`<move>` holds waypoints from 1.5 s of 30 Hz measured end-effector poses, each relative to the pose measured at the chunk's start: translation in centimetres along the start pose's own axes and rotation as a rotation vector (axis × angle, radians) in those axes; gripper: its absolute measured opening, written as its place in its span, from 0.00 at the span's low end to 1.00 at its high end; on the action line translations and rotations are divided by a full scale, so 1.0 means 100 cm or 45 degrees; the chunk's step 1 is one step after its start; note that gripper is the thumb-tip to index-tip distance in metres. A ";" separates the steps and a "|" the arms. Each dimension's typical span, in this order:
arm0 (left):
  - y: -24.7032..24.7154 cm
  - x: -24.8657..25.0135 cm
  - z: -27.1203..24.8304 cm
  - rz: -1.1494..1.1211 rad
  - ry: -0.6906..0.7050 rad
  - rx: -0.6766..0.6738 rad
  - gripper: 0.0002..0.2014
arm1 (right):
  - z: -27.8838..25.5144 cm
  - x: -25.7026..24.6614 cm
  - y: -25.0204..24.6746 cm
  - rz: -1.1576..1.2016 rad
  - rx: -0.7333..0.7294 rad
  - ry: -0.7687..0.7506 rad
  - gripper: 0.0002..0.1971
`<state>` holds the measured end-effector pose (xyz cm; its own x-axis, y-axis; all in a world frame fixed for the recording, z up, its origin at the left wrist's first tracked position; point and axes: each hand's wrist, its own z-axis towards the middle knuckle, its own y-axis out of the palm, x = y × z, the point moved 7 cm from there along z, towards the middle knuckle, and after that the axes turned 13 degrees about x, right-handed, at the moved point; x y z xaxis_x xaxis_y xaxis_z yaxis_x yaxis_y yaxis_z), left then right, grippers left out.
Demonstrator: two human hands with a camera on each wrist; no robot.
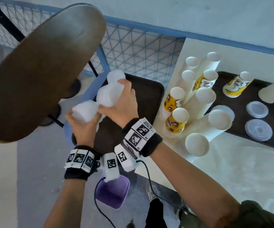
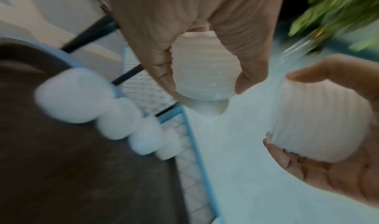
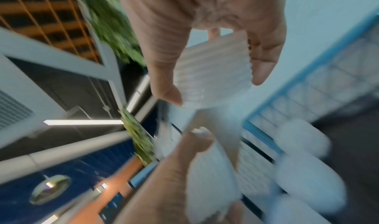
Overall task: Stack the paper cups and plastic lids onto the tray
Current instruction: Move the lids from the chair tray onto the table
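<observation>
My left hand (image 1: 83, 116) grips a short stack of translucent plastic lids (image 1: 84, 111); the left wrist view shows fingers and thumb (image 2: 205, 88) curled round that stack (image 2: 203, 71). Just right of it, my right hand (image 1: 116, 96) grips a second lid stack (image 1: 106, 96), ribbed and whitish in the right wrist view (image 3: 213, 75). Both hands hover over the left end of a dark tray (image 1: 146, 96). More lid stacks (image 2: 75, 96) stand in a blurred row on that tray. White and yellow paper cups (image 1: 205, 96) stand upside down in stacks on the white table.
A second dark tray (image 1: 241, 102) on the white table (image 1: 231, 162) carries loose lids (image 1: 257, 110) and cups. A big brown round top (image 1: 42, 71) looms at left. A blue mesh fence (image 1: 141, 51) runs behind; a purple bin (image 1: 113, 191) sits on the floor.
</observation>
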<state>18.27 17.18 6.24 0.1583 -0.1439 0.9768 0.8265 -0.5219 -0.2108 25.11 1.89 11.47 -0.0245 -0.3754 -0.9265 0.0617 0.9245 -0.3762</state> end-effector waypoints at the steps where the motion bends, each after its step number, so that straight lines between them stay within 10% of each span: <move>1: 0.004 0.026 -0.001 -0.123 0.059 -0.026 0.44 | -0.001 -0.022 -0.020 0.092 0.036 -0.052 0.46; 7: 0.066 0.136 -0.048 -0.432 0.242 -0.477 0.38 | -0.018 -0.086 -0.183 0.294 0.313 -0.375 0.45; 14: 0.162 0.227 -0.228 -0.417 0.707 -0.826 0.33 | -0.032 0.016 -0.372 -0.128 0.607 -0.313 0.43; 29: 0.302 0.020 -0.564 0.420 0.765 -1.784 0.43 | -0.166 0.383 -0.572 -0.699 0.584 0.738 0.44; 45: 0.361 -0.035 -0.673 0.991 1.307 -1.776 0.43 | -0.161 0.449 -0.609 -0.844 0.547 0.851 0.46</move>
<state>11.24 -57.73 -7.27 -0.5426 -0.7500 0.3783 -0.3089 -0.2407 -0.9201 4.22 -70.24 -7.20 -0.7243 -0.5660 -0.3938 0.1813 0.3947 -0.9008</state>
